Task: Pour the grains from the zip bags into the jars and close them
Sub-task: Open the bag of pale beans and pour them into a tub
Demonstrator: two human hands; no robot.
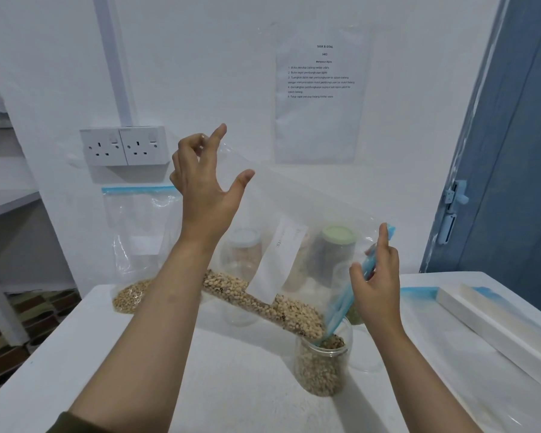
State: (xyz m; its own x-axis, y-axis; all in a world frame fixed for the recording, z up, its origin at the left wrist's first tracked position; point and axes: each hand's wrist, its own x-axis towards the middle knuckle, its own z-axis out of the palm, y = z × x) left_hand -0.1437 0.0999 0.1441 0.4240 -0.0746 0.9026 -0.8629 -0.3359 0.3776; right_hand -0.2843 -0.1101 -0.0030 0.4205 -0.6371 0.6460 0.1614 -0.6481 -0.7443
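A clear zip bag (294, 214) with a white label hangs tilted over the table, its blue zip mouth pointing down into an open plastic jar (322, 367). Beige grains (263, 301) lie along the bag's lower edge and run into the jar, which is more than half full. My left hand (203, 189) pinches the bag's raised bottom corner between fingertips, thumb spread. My right hand (377, 285) holds the blue zip edge beside the jar's mouth. A second zip bag (138, 245) with grains stands at the back left against the wall.
Behind the held bag stand a jar with a pale lid (244, 242) and one with a green lid (338, 235). Another clear jar (369, 351) stands right of the filling jar. Flat bags and a white box (494, 326) lie at the right. The white table (138, 354) carries all of it.
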